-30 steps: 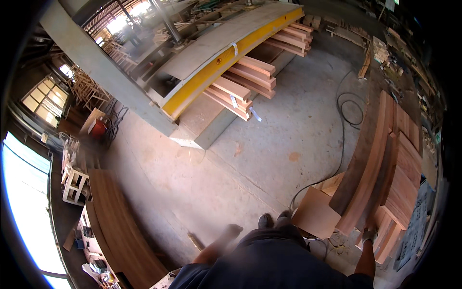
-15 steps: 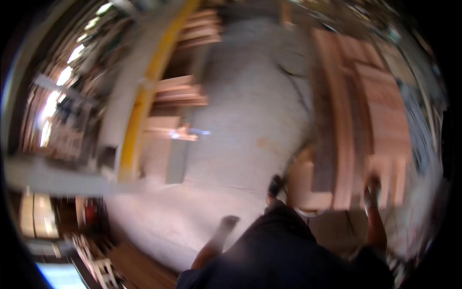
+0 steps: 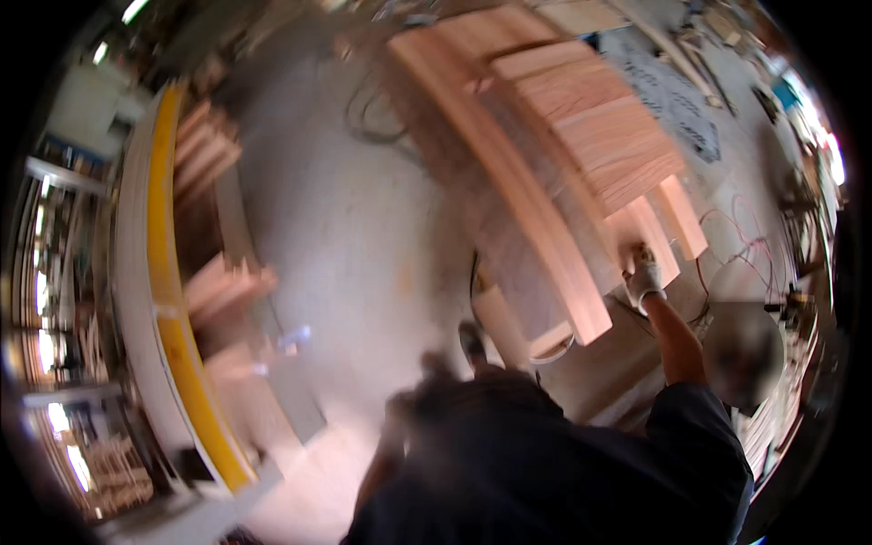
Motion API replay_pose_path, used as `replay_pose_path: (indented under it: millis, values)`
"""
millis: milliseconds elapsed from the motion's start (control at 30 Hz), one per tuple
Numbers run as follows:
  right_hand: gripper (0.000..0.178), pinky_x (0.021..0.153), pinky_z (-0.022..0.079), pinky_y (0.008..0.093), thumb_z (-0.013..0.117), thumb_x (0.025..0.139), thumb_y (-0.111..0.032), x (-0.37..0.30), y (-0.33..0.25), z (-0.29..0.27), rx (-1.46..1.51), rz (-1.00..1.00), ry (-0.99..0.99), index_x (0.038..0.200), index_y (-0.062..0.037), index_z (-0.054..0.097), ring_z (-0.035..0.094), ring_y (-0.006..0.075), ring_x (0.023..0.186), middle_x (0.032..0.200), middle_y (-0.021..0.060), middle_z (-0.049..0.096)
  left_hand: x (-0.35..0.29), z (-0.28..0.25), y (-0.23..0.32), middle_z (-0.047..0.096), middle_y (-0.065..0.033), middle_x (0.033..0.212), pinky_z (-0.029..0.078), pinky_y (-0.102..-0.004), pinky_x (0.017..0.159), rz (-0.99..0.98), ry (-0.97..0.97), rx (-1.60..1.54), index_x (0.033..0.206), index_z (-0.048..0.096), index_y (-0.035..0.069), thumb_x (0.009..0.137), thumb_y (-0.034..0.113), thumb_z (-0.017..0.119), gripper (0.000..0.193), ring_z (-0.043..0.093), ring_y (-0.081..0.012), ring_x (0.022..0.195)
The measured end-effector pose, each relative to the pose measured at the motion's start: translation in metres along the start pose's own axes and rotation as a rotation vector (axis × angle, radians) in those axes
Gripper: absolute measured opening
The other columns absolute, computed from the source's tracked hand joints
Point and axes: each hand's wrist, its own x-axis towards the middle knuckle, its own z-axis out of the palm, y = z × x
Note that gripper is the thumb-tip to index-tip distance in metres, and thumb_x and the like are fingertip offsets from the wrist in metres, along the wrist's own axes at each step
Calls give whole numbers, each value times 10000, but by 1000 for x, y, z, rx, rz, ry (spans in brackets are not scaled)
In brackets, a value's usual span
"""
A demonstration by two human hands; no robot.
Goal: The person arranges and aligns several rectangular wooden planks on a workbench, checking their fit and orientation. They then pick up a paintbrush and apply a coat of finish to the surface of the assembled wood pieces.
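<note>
My right hand (image 3: pixel 643 272), in a pale glove with darker fingers, is at the near end of a reddish wooden board (image 3: pixel 643 225). Its fingers look bent around that end, though the underside of the grip is hidden. This board is part of a stack, with wider wooden panels (image 3: pixel 604 136) lying on top. Close to my dark clothing, my left hand (image 3: pixel 434 368) is low and smeared by motion, so its fingers cannot be read. I see nothing in it.
A long thick beam (image 3: pixel 518 200) runs along the stack's left side. Left of the concrete floor stand more wood pieces (image 3: pixel 222 286) beside a yellow rail (image 3: pixel 168 272). A dark cable (image 3: pixel 368 127) lies ahead; a thin red hose (image 3: pixel 754 245) curls at right.
The view has swung, so the stack now slants from upper left to lower right. My right hand is still at the board's end. My left hand has come closer to my body.
</note>
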Motion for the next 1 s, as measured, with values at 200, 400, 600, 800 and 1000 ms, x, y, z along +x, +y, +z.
replay_pose_path:
  millis: [200, 400, 600, 800, 1000]
  values:
    - [712, 1274, 341, 441, 720, 918, -296, -11, -19, -12, 218, 139, -23, 1553, -45, 519, 388, 386, 1539, 1677, 204, 403, 40, -18, -87, 762, -70, 892, 589, -501, 728, 175, -44, -174, 876, 684, 184, 937, 234, 625, 98, 755, -298, 860]
    - [403, 1078, 538, 456, 614, 988, -394, -59, -73, -48, 418, 471, -65, 1217, -106, 779, 704, 388, 1168, 1315, 221, 717, 64, -68, -125, 758, -118, 946, 584, -532, 745, 374, -77, 30, 899, 694, 180, 945, 393, 632, 226, 744, -382, 926]
    - [391, 966, 548, 515, 535, 991, -375, -216, -25, 98, 173, 612, 200, 1023, -57, 761, 687, 442, 1076, 1130, 232, 737, 111, -78, -205, 764, -131, 935, 569, -517, 727, 530, 39, 53, 902, 708, 165, 961, 380, 594, 250, 738, -363, 883]
    - [404, 537, 582, 361, 771, 977, -426, -362, -160, 148, 641, 946, -686, 994, -23, 786, 726, 185, 639, 866, 89, 790, 153, -104, -271, 758, -98, 833, 545, -461, 723, 329, -92, 26, 841, 742, 183, 982, 352, 507, 322, 735, -288, 826]
    - [391, 626, 595, 372, 809, 947, -376, -404, -292, 145, 935, 926, -623, 972, 15, 800, 731, 209, 712, 862, 108, 783, 162, -112, -266, 761, -89, 898, 555, -468, 780, 466, -43, 265, 881, 695, 170, 960, 302, 552, 211, 737, -304, 894]
